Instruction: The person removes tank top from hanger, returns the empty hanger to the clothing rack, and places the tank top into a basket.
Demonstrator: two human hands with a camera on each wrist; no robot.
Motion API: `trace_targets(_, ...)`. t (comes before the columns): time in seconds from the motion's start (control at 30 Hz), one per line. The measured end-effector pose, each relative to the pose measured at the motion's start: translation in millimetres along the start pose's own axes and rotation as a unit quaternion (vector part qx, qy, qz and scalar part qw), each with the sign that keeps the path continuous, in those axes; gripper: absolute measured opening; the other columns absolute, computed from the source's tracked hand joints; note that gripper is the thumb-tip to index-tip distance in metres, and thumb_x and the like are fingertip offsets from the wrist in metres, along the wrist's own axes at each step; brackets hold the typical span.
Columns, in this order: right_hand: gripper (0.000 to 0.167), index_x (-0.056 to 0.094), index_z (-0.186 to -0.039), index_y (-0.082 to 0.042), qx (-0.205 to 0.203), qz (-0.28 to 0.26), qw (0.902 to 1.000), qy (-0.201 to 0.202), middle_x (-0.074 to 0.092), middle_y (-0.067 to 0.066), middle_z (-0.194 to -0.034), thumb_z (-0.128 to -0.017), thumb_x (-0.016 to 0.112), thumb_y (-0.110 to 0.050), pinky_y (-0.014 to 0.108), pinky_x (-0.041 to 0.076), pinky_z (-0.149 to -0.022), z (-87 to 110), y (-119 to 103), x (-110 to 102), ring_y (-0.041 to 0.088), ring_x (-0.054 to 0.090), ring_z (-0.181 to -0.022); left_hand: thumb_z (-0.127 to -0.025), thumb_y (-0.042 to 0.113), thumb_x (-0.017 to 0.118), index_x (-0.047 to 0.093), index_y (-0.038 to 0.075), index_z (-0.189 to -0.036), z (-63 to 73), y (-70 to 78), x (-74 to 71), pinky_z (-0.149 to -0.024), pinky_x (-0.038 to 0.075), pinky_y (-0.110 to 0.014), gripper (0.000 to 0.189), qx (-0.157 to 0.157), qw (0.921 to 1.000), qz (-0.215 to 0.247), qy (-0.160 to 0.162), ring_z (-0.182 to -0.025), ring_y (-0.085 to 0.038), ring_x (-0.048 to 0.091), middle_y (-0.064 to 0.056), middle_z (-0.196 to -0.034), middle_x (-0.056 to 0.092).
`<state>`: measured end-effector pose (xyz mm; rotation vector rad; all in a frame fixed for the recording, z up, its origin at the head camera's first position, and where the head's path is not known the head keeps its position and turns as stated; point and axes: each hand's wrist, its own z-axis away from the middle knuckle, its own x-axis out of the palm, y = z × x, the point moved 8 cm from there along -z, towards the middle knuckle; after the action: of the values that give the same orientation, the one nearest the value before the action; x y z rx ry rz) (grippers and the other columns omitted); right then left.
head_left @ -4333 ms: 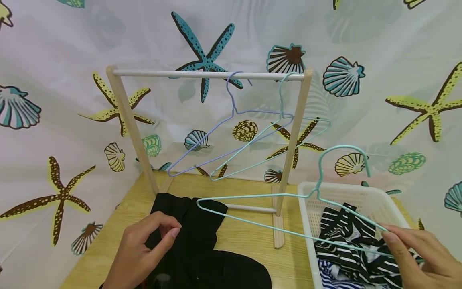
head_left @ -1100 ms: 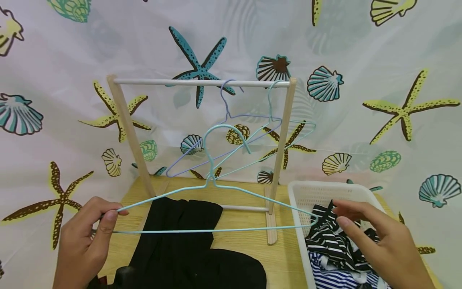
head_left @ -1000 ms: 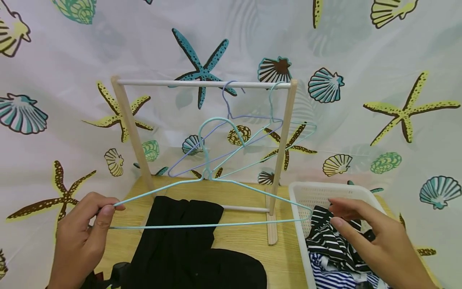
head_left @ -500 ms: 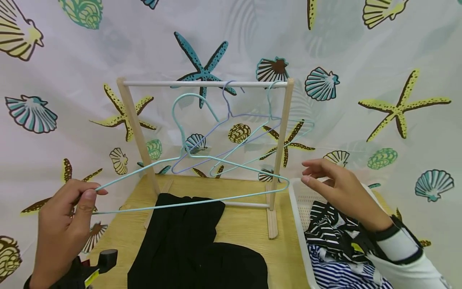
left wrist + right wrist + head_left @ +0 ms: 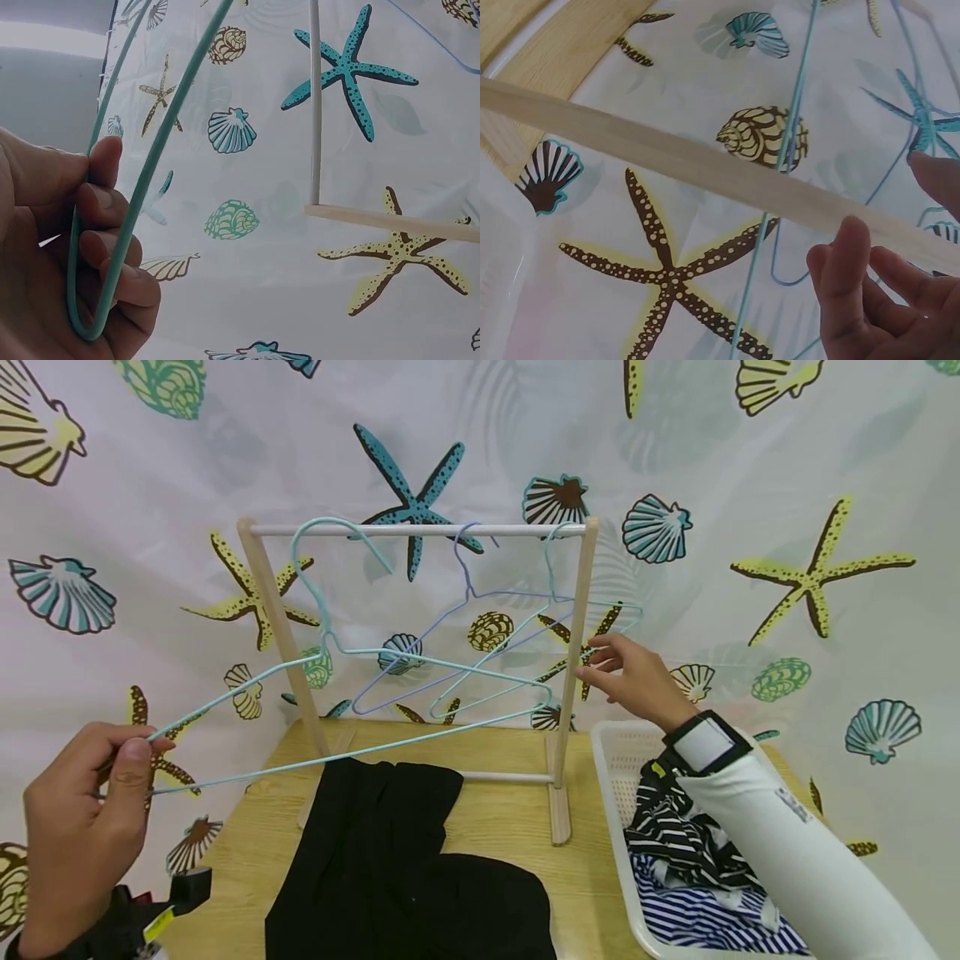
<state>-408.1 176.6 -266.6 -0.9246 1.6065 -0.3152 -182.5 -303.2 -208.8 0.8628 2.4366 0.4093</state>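
Observation:
My left hand (image 5: 90, 818) pinches one end of a teal clothes hanger (image 5: 322, 610) between thumb and fingers. In the left wrist view, the hanger's rounded corner (image 5: 154, 157) lies against the curled fingers. The hanger is held up tilted in front of the rack, its hook overlapping the top rail (image 5: 420, 530) in the head view. My right hand (image 5: 633, 677) is beside the rack's right wooden post (image 5: 580, 602), fingers loosely bent and holding nothing. A purple hanger (image 5: 467, 578) and another teal hanger (image 5: 551, 578) hang from the rail toward its right end.
Black clothing (image 5: 405, 893) lies on the wooden table (image 5: 600, 860) in front of the rack. At the right stands a white basket (image 5: 621, 868) with striped clothes (image 5: 690, 906), partly under my right forearm. A patterned curtain (image 5: 750, 468) hangs behind.
The teal hanger has passed from my right hand to my left, then moved left and up toward the rail. My right hand has moved from over the basket to the rack's right post.

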Motion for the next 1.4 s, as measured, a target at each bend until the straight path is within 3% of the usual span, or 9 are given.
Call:
trace_targets(0.13,0.062,0.043,-0.138,0.000,0.024,0.006,0.9995,-0.018,0.060,0.022,-0.121,-0.092,0.066,-0.035,0.038,0.056,-0.065,-15.1,8,9,0.035,0.062,-0.103,-0.100,0.005,0.049,0.060,-0.014,-0.107,-0.8,-4.3,-10.8,-0.076,0.033,-0.012,0.024,-0.011,0.9994,-0.032,0.010,-0.080,0.004,0.044,0.025,-0.102,0.053)
trace_targets(0.27,0.063,0.043,-0.137,0.002,0.048,0.022,0.9975,-0.047,0.056,0.024,-0.126,-0.092,0.064,-0.038,0.039,0.056,-0.067,-24.6,16,17,0.037,0.059,-0.108,-0.101,0.008,0.046,0.060,-0.010,-0.111,-1.5,-11.7,-19.8,-0.072,0.028,-0.015,0.024,-0.050,0.9950,-0.086,0.014,-0.076,0.003,0.037,0.031,-0.101,0.047)
trace_targets(0.4,0.059,0.047,-0.132,0.002,0.055,0.033,0.9965,-0.052,0.058,0.024,-0.124,-0.093,0.063,-0.038,0.039,0.056,-0.067,-25.8,23,24,0.036,0.062,-0.103,-0.102,0.010,0.045,0.060,-0.009,-0.111,0.1,-18.3,-26.9,-0.079,0.029,-0.014,0.025,-0.082,0.9899,-0.112,0.025,-0.084,0.007,0.038,0.034,-0.100,0.044)
trace_targets(0.6,0.044,0.058,-0.116,-0.001,0.038,0.035,0.9985,-0.022,0.067,0.020,-0.108,-0.092,0.065,-0.037,0.035,0.055,-0.063,-26.1,25,30,0.029,0.065,-0.085,-0.100,0.011,0.046,0.060,-0.012,-0.103,0.5,-30.9,-42.9,-0.084,0.029,-0.013,0.027,-0.098,0.9834,-0.128,0.083,-0.087,0.011,0.037,0.035,-0.091,0.041)
trace_targets(0.83,0.039,0.063,-0.110,-0.004,0.024,0.052,0.9983,0.011,0.069,0.016,-0.101,-0.093,0.064,-0.038,0.038,0.053,-0.064,-30.0,25,27,0.026,0.065,-0.078,-0.099,0.013,0.045,0.062,-0.008,-0.100,-2.0,-40.7,-49.0,-0.074,0.024,-0.018,0.026,-0.131,0.9766,-0.131,0.109,-0.083,0.007,0.035,0.032,-0.084,0.041)
trace_targets(0.97,0.038,0.063,-0.108,-0.002,0.017,0.066,0.9974,0.020,0.070,0.018,-0.100,-0.093,0.064,-0.037,0.043,0.052,-0.069,-28.9,26,25,0.031,0.065,-0.086,-0.099,0.015,0.045,0.061,-0.005,-0.102,-1.0,-43.5,-47.9,-0.078,0.025,-0.017,0.027,-0.152,0.9717,-0.147,0.104,-0.085,0.010,0.035,0.024,-0.088,0.049)
trace_targets(1.1,0.037,0.062,-0.107,-0.002,0.021,0.060,0.9979,0.016,0.070,0.020,-0.101,-0.093,0.065,-0.036,0.038,0.053,-0.063,-26.9,28,24,0.027,0.067,-0.077,-0.100,0.018,0.043,0.060,-0.005,-0.109,1.6,-47.5,-46.2,-0.084,0.025,-0.017,0.030,-0.169,0.9673,-0.164,0.093,-0.089,0.012,0.034,0.017,-0.094,0.051)
trace_targets(1.23,0.038,0.060,-0.108,-0.001,0.023,0.046,0.9987,0.003,0.069,0.022,-0.104,-0.093,0.064,-0.036,0.035,0.054,-0.062,-28.6,27,27,0.027,0.067,-0.074,-0.101,0.021,0.041,0.060,-0.003,-0.114,2.1,-52.8,-48.0,-0.090,0.026,-0.018,0.033,-0.186,0.9626,-0.172,0.096,-0.091,0.011,0.032,0.030,-0.096,0.038)
trace_targets(1.4,0.037,0.060,-0.108,0.000,0.019,0.047,0.9987,0.006,0.068,0.024,-0.105,-0.094,0.064,-0.034,0.037,0.055,-0.063,-32.5,25,29,0.031,0.068,-0.078,-0.103,0.024,0.039,0.058,-0.003,-0.118,-2.3,-56.1,-45.6,-0.097,0.027,-0.019,0.036,-0.201,0.9603,-0.171,0.091,-0.094,0.008,0.031,0.028,-0.098,0.037)
